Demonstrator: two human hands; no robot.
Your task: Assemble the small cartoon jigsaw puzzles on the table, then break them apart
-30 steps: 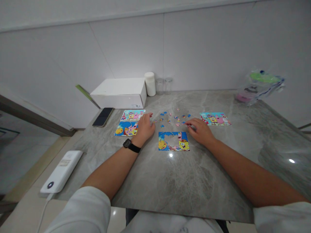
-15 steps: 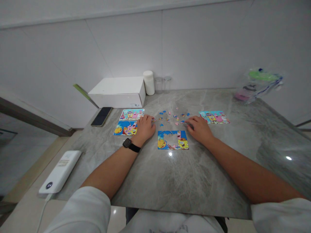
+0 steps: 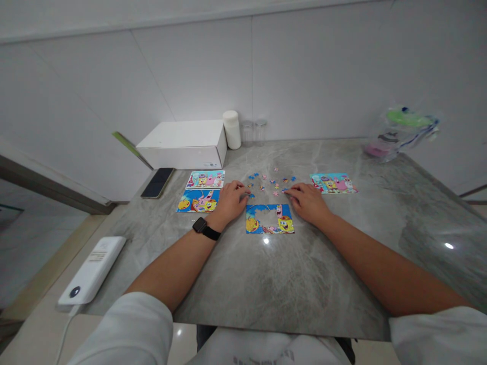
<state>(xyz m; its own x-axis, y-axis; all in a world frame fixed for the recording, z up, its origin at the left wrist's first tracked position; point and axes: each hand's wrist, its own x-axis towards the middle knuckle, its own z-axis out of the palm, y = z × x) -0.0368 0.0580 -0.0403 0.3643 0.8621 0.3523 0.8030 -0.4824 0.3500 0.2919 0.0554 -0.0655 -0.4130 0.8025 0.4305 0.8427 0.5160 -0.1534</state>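
I judge that I'm at the picking-out step, both hands down among the loose puzzle pieces (image 3: 272, 181), just beyond the puzzle border (image 3: 285, 224) that lies flat before me with its middle unfilled. My left hand (image 3: 232, 203), at the border's far left corner, is half curled, fingertips by a blue piece (image 3: 251, 195); whether it grips anything, I can't tell. My right hand (image 3: 310, 203), off the border's far right corner, is part closed, index fingertip at another blue piece (image 3: 284, 190); I can't tell if that piece is pinched or only touched. To my eye, the next move calls for a light thumb-and-finger pinch and a check of one piece's shape and colours against the gap. Counting up: one border; around thirteen loose pieces, too small and bunched to be sure; three picture sheets, two left of the border (image 3: 207, 179) and one to its right (image 3: 335, 183); and, beyond the border, one white box (image 3: 182, 137), one white bottle (image 3: 232, 131) and two clear jars (image 3: 260, 133).
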